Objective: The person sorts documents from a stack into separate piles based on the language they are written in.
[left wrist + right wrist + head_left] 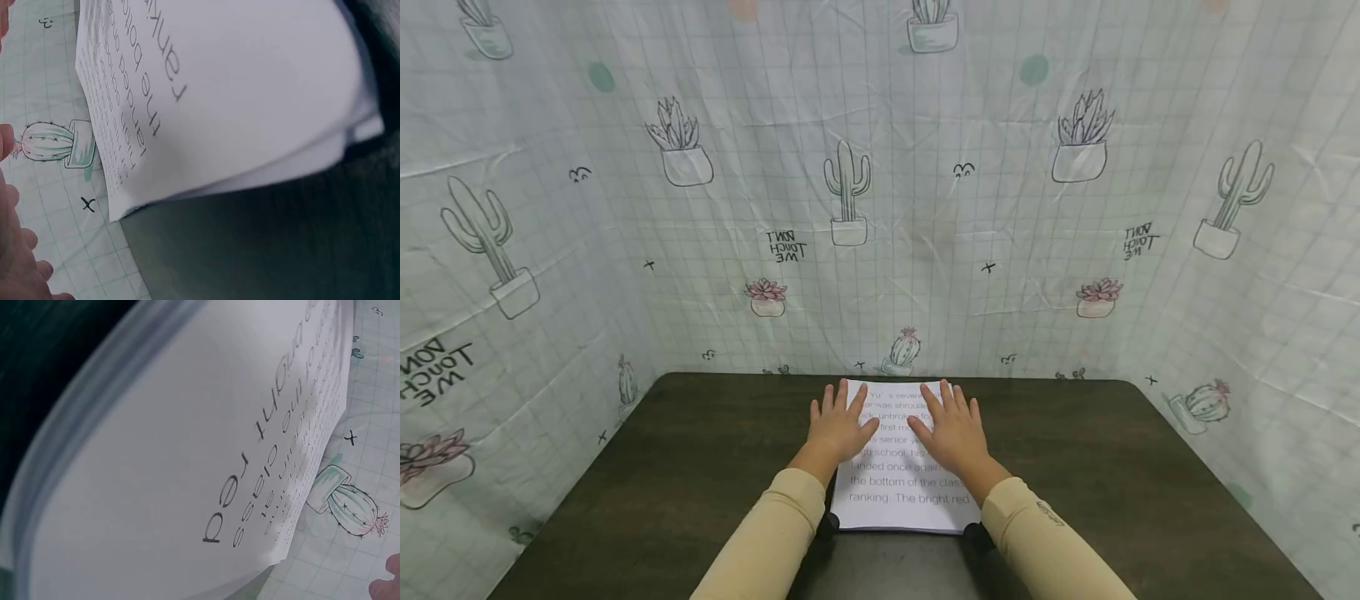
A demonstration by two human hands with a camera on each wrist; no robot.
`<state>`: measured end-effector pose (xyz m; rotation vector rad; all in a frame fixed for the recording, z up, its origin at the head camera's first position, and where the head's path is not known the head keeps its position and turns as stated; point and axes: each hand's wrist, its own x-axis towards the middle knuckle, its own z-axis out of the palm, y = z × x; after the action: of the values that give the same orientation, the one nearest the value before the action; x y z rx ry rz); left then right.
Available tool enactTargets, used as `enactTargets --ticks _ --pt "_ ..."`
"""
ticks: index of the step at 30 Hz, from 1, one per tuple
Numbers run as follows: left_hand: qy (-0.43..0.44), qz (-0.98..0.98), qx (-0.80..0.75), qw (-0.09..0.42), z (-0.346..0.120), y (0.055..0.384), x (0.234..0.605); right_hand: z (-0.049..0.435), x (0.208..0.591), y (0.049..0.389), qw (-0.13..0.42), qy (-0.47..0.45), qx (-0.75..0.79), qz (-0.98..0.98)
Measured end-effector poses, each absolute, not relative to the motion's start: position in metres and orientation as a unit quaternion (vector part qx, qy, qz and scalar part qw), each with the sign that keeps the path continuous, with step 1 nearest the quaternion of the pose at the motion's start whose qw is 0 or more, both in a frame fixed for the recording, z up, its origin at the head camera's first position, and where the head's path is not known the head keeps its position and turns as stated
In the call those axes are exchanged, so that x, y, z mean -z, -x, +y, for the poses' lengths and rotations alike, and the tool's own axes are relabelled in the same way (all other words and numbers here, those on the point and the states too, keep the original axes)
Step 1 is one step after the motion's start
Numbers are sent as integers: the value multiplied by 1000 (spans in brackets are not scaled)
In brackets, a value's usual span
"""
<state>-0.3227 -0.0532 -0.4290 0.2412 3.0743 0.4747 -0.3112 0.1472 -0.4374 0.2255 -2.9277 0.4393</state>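
A stack of white printed paper [898,512] lies on the dark wooden table [700,467], large lines of text facing up. My left hand [837,427] is over its left edge, fingers spread and pointing away from me. Over the right edge is my right hand [957,429], its fingers likewise straight and spread. Neither hand grips anything. Up close in the left wrist view, the paper [262,112] shows several layered sheets, and fingertips [30,239] appear at the left border. The right wrist view has the paper's [137,462] curved, layered near edge, with fingertips [386,589] in the lower right corner.
Nearer to me than the paper is a dark grey flat panel [891,571] with black rounded pieces [977,537] at its far corners. A white grid-patterned curtain [917,208] with cactus drawings surrounds the table's back and sides.
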Motion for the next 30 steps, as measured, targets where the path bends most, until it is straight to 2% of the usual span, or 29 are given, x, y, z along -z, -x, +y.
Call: enactTargets --ticks 4,8,12,16,30 --pt "-84 976 -202 2 -61 323 433 149 439 309 103 -72 -174 -977" --pt "-82 940 -331 3 -72 323 434 156 441 309 108 -46 -227 -967" --pt "-52 892 -447 41 -82 320 437 165 444 308 81 -12 -296 -952" --pt "-29 870 -487 73 -90 316 444 176 449 305 48 8 -346 -937" --pt "24 805 -581 118 -94 297 461 204 458 289 -59 93 -521 -846"
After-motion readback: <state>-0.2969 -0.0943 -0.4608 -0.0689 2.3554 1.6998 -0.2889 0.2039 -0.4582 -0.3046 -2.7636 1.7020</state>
